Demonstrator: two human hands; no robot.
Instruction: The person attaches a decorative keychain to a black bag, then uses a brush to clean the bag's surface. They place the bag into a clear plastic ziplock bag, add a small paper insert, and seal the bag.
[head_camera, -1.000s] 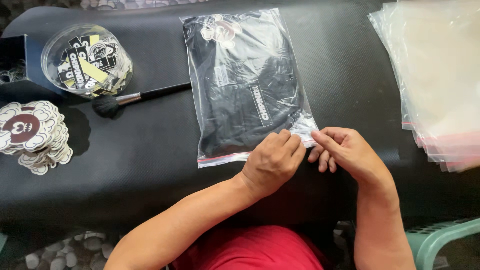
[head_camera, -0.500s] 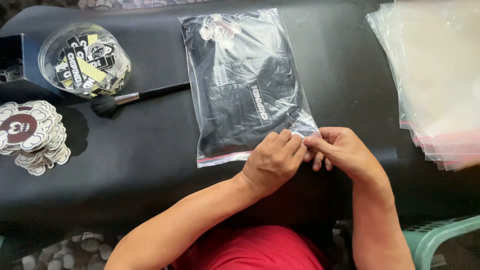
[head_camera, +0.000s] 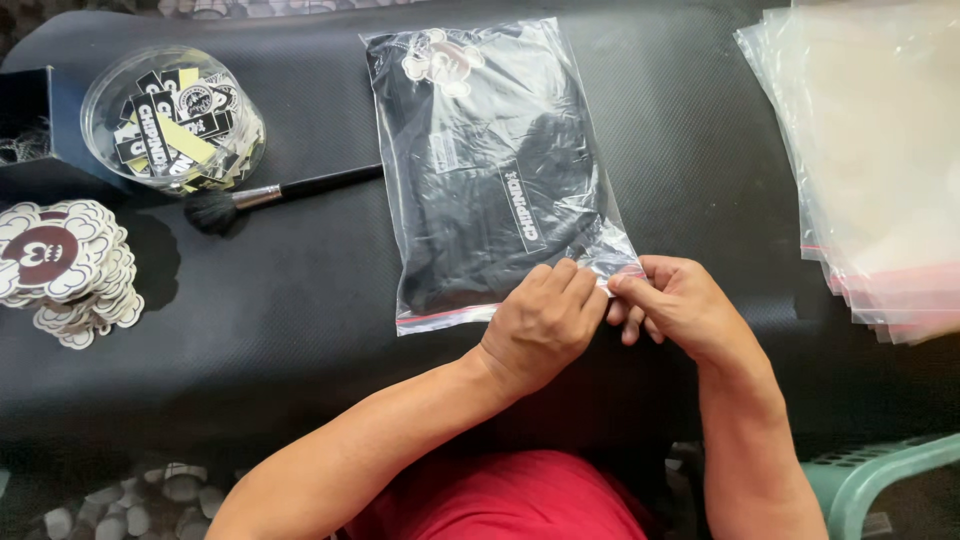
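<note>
Black worktop (head_camera: 300, 330) unchanged. Clear bag (head_camera: 495, 170) with folded black garment lies flat at centre, same spot as before. Stack of empty bags (head_camera: 870, 160) at right, round tub of stickers (head_camera: 170, 115), brush (head_camera: 270, 195), sticker pile (head_camera: 60, 265) at left, none moved. Left hand (head_camera: 545, 325) and right hand (head_camera: 675, 305) still meet at bag's near right corner, fingers (head_camera: 625, 285) pinched shut on sealing strip, barely shifted.

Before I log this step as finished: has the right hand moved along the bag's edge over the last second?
Yes, slightly. The right hand has closed in leftward against the left hand, at the corner of the clear bag, which stayed put beside the brush.
</note>
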